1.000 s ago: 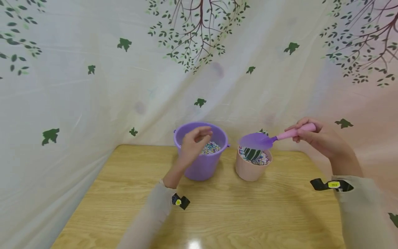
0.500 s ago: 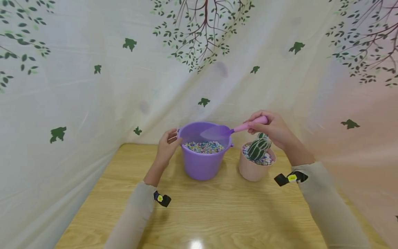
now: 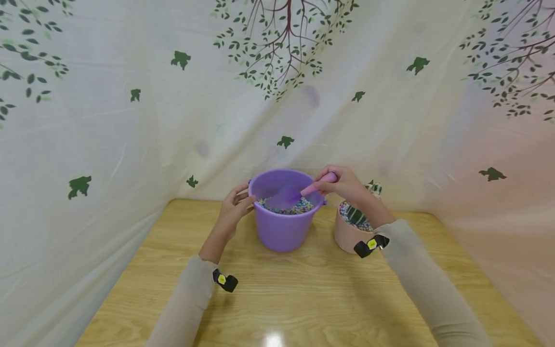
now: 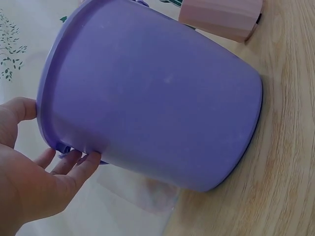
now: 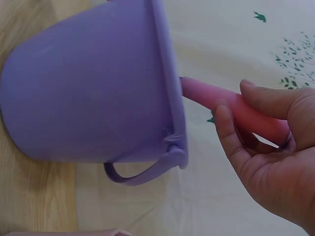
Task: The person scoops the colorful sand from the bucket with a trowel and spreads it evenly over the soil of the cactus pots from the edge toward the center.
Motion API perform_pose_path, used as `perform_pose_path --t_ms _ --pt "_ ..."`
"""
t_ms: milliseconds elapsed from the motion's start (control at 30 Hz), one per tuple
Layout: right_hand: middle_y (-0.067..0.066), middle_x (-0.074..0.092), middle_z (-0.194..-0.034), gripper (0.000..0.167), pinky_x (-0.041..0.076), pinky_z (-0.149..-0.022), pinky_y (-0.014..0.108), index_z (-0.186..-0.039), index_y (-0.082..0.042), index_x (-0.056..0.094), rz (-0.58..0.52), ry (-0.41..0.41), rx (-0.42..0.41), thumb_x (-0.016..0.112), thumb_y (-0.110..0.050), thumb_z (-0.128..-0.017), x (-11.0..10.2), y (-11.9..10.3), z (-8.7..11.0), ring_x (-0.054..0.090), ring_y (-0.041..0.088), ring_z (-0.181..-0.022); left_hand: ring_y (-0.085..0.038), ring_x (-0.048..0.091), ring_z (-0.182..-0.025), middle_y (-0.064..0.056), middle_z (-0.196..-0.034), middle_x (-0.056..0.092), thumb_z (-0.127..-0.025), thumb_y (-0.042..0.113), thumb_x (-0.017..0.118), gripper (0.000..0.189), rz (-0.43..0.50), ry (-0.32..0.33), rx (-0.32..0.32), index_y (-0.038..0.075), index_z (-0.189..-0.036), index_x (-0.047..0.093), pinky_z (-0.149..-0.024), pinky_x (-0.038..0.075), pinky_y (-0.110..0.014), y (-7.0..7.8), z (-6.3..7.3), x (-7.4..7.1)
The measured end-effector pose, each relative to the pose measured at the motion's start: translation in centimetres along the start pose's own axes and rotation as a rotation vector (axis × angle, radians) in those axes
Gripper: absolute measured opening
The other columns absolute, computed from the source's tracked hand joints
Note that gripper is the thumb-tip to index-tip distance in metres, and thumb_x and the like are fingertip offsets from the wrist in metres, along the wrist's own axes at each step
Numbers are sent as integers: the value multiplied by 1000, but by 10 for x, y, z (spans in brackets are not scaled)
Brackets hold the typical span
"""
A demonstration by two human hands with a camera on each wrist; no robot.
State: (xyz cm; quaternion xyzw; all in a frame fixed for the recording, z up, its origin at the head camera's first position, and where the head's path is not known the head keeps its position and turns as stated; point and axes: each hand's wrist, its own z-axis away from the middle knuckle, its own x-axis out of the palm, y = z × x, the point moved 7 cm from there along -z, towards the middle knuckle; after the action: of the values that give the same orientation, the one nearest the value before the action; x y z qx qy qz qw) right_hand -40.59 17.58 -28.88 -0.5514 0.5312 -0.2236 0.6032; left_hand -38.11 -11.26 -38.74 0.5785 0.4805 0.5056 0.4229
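A purple bucket (image 3: 284, 233) stands upright on the table, part filled with small multicoloured beads (image 3: 299, 207). My left hand (image 3: 234, 209) holds it at the left rim, thumb at the edge and fingers (image 4: 81, 164) against the outside by the handle lug. My right hand (image 3: 344, 185) grips the pink handle (image 5: 236, 105) of a trowel. Its purple blade (image 3: 288, 196) dips inside the bucket, right at the beads, hidden by the bucket wall in the right wrist view. To the right, a striped cactus (image 3: 356, 217) sits among beads in a pale pink pot (image 3: 349, 236), partly covered by my right forearm.
The wooden table (image 3: 277, 289) ends at a hanging cloth (image 3: 234, 120) printed with leaves and birds, close behind the bucket. The bucket's purple handle (image 5: 142, 174) hangs down its outside. The pot stands a short gap from the bucket.
My right hand has carried the trowel left from over the cactus pot and lowered its blade into the bucket. My left hand has moved from above the bucket to its left rim.
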Motion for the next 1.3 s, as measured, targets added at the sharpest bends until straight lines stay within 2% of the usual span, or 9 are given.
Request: perform_pose_path --t_ms 100,200,300,400,667,900,1067,1300 --pt "9 80 -97 22 64 -78 34 -113 7 64 22 0 15 68 -8 -97 4 5 -1 74 20 -82 -30 61 -124 -24 -146 52 -99 8 62 55 -4 1 -2 5 -151 43 -107 54 -42 -1 0 0" --pt "17 77 -101 22 64 -77 34 -112 6 65 32 -7 22 69 -8 -96 8 8 -2 73 20 -83 -37 55 -132 -23 -146 51 -100 10 63 57 -9 -7 -11 7 -153 41 -109 53 -42 -1 -1 0" --pt "20 74 -102 23 63 -78 33 -113 6 65 51 -18 31 69 -9 -97 9 12 -2 72 20 -84 -36 54 -133 -22 -146 52 -100 11 63 58 0 -4 -22 7 -153 41 -109 53 -41 -3 -2 1" --pt "19 75 -102 21 63 -76 32 -113 5 65 55 -14 43 69 -8 -96 8 13 -3 72 18 -82 -35 55 -133 -21 -146 52 -100 11 63 57 -2 -4 -19 7 -153 41 -109 53 -40 -3 -2 1" --pt "16 71 -94 22 60 -67 28 -112 4 68 110 -18 74 72 -7 -93 9 16 -6 67 22 -77 -42 53 -134 -25 -145 52 -100 8 62 55 6 26 -9 6 -151 42 -111 51 -46 -2 -3 1" --pt "12 70 -90 23 60 -66 28 -111 4 68 122 -22 78 74 -8 -92 9 21 -5 66 18 -74 -36 55 -131 -25 -145 52 -100 7 62 55 12 27 -20 6 -152 43 -109 53 -42 -5 -3 2" --pt "9 69 -87 23 60 -67 32 -109 3 69 124 -26 85 76 -9 -91 11 21 -3 64 17 -72 -41 52 -133 -26 -145 52 -100 6 61 55 6 34 -19 6 -151 43 -108 54 -42 -5 0 2" --pt "13 68 -92 29 52 -56 24 -112 6 68 164 -50 88 76 -13 -92 8 22 -3 56 14 -66 -41 52 -135 -24 -146 52 -100 8 62 56 10 23 -22 7 -152 42 -110 52 -42 -3 0 2"
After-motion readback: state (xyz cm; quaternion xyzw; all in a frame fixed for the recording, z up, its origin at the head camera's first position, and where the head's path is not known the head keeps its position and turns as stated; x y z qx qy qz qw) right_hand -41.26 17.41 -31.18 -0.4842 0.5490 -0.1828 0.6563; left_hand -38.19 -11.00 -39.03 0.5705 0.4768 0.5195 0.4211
